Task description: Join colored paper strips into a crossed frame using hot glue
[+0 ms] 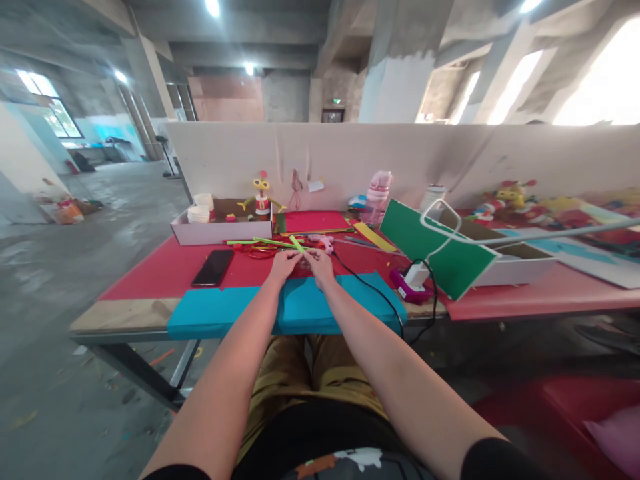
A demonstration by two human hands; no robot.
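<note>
Both hands meet over the front middle of the table. Between thumb and fingers, my left hand and my right hand pinch a light green strip, whose upper end sticks up past the fingertips; the rest is hidden by the fingers. Just beyond them lies a pink hot glue gun with a black cord. More green strips and red-handled scissors are to the left. A blue sheet lies beneath the wrists along the table edge.
A black phone lies at the left. Behind it a white box holds paper cups and a yellow-headed figure. At right are a purple power strip, a leaning green board and a metal rod. A pink bottle stands behind.
</note>
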